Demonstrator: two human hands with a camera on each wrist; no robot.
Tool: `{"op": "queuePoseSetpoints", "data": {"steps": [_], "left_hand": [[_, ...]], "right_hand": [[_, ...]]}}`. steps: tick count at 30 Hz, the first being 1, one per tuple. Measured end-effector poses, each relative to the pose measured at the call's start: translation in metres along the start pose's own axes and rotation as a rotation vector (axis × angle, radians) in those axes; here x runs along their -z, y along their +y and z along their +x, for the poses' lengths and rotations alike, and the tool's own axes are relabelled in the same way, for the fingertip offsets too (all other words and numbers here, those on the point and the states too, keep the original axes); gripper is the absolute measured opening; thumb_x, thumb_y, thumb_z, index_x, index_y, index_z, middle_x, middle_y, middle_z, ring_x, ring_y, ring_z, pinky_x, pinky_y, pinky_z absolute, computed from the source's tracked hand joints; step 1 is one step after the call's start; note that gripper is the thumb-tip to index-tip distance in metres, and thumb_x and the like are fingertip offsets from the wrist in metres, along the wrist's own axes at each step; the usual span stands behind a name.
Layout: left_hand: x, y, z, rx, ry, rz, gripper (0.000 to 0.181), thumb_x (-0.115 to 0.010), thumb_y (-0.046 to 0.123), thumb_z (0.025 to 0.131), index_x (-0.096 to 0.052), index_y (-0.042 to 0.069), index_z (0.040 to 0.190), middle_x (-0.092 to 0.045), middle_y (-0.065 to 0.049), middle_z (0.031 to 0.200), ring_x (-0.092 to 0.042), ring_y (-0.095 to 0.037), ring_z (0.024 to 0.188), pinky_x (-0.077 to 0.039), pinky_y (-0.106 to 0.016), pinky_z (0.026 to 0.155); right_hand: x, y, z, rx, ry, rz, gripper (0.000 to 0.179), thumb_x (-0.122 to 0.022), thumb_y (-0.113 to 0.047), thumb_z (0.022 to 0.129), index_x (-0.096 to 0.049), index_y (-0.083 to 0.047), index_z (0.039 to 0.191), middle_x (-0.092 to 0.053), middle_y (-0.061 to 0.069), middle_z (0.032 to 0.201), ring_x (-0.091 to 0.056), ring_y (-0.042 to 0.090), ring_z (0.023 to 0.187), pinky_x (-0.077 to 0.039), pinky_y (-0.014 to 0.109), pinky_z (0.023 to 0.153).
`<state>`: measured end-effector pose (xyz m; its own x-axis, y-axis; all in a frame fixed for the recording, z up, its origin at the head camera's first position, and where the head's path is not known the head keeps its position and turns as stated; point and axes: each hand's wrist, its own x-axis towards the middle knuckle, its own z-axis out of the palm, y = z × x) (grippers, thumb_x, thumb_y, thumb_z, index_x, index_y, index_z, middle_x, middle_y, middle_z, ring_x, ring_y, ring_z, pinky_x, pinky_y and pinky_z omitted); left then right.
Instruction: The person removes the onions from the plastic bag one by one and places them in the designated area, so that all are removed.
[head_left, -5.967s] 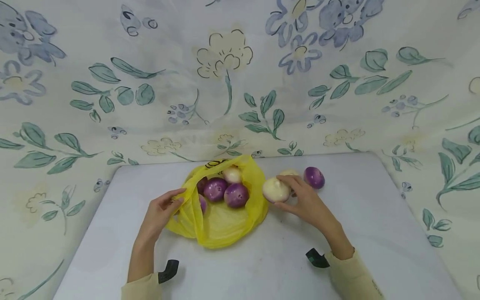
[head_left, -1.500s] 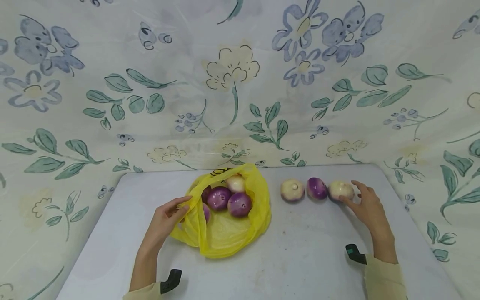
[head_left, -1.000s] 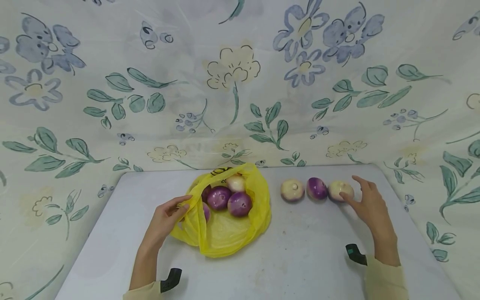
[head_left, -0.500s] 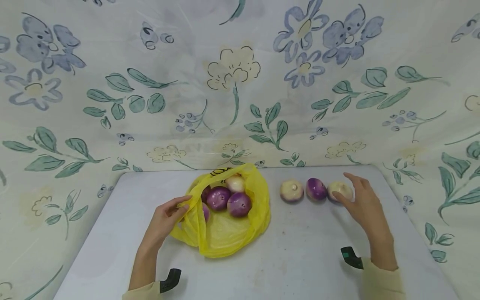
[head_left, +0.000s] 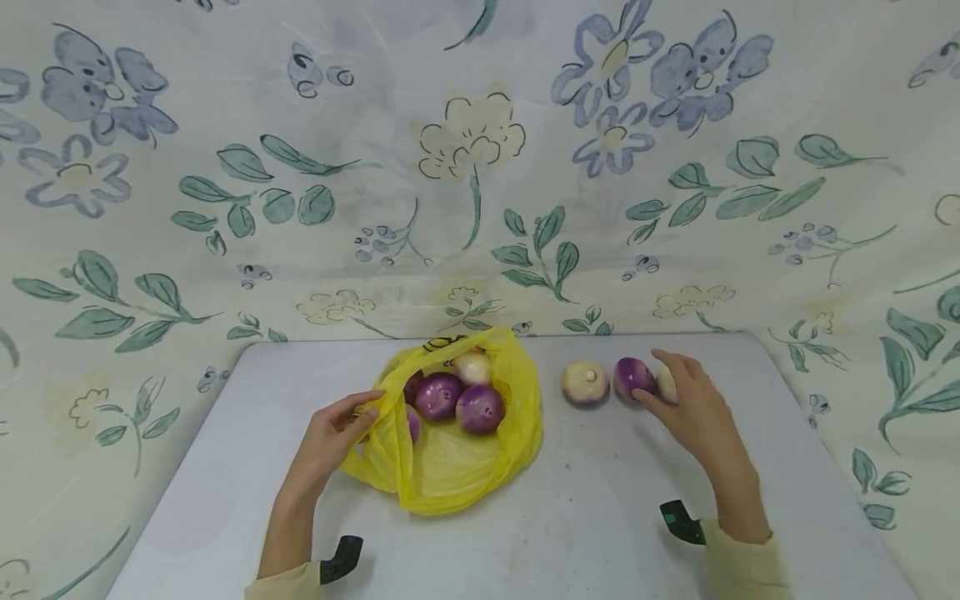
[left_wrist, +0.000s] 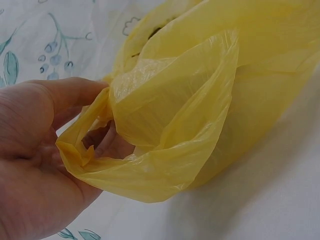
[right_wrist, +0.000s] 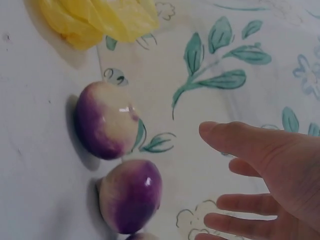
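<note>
In the head view, my left hand (head_left: 333,433) pinches the left edge of a yellow plastic bag (head_left: 450,483); the left wrist view shows the bag's gathered film (left_wrist: 170,150) between thumb and fingers. Several glossy purple-and-white turnips (head_left: 480,409) lie inside the bag's mouth. Right of it, three more stand in a row: a pale turnip (head_left: 585,383), a purple one (head_left: 632,377) and another pale one (head_left: 667,385), partly hidden behind my right hand (head_left: 697,408). That hand hovers with spread fingers and holds nothing; the right wrist view shows it apart from the turnips (right_wrist: 131,196).
Everything rests on a white table (head_left: 525,550) with a few small specks. Behind it hangs a flower-printed cloth (head_left: 420,250) that meets the table's back edge. A black wrist mount (head_left: 341,560) sticks out from each sleeve.
Earlier my right hand held a pale turnip beside the bag. That turnip now stands at the row's right end, released, and the hand has drifted left. My left hand keeps its grip.
</note>
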<state>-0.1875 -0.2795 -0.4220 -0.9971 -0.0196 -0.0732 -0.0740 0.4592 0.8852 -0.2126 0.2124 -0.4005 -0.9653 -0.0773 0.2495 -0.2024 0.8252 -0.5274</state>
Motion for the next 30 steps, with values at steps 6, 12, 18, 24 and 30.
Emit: {"op": "queuePoseSetpoints", "data": {"steps": [6,12,18,24,30], "left_hand": [[0.0,0.001,0.0,-0.004,-0.005,-0.008,0.04,-0.059,0.033,0.098,-0.06,0.014,0.133,-0.057,-0.011,0.136,-0.06,-0.012,0.094,-0.054,-0.018,0.08],[-0.001,0.001,0.0,-0.004,-0.003,-0.006,0.04,-0.059,0.033,0.098,-0.06,0.013,0.133,-0.057,-0.012,0.137,-0.06,-0.011,0.095,-0.054,-0.017,0.08],[-0.001,0.002,-0.001,-0.001,0.0,-0.001,0.039,-0.059,0.032,0.098,-0.06,0.013,0.133,-0.057,-0.011,0.137,-0.059,-0.01,0.096,-0.053,-0.016,0.08],[-0.002,0.003,-0.001,0.004,-0.004,-0.01,0.039,-0.06,0.032,0.098,-0.06,0.014,0.133,-0.057,-0.011,0.136,-0.059,-0.011,0.095,-0.053,-0.016,0.08],[-0.001,0.004,-0.001,0.017,-0.002,0.006,0.039,-0.06,0.032,0.098,-0.06,0.015,0.133,-0.057,-0.011,0.136,-0.059,-0.012,0.096,-0.053,-0.016,0.08]], "right_hand": [[-0.007,-0.011,0.001,0.024,-0.029,-0.009,0.064,-0.072,-0.035,0.089,-0.045,-0.011,0.142,-0.047,0.025,0.141,-0.049,0.047,0.126,-0.043,0.068,0.095],[-0.013,-0.025,0.006,0.069,-0.069,0.001,0.064,-0.072,-0.034,0.089,-0.046,-0.012,0.142,-0.048,0.025,0.14,-0.054,0.047,0.123,-0.048,0.062,0.095],[-0.022,-0.036,0.007,0.082,-0.124,-0.013,0.064,-0.072,-0.037,0.089,-0.045,-0.015,0.143,-0.049,0.02,0.141,-0.056,0.04,0.122,-0.05,0.056,0.097],[-0.028,-0.044,0.006,0.121,-0.141,-0.038,0.063,-0.073,-0.039,0.087,-0.049,-0.017,0.14,-0.052,0.019,0.138,-0.055,0.039,0.123,-0.049,0.057,0.097],[-0.034,-0.053,0.006,0.205,-0.131,-0.021,0.061,-0.073,-0.039,0.087,-0.051,-0.017,0.139,-0.055,0.017,0.134,-0.061,0.036,0.115,-0.054,0.052,0.091]]}}
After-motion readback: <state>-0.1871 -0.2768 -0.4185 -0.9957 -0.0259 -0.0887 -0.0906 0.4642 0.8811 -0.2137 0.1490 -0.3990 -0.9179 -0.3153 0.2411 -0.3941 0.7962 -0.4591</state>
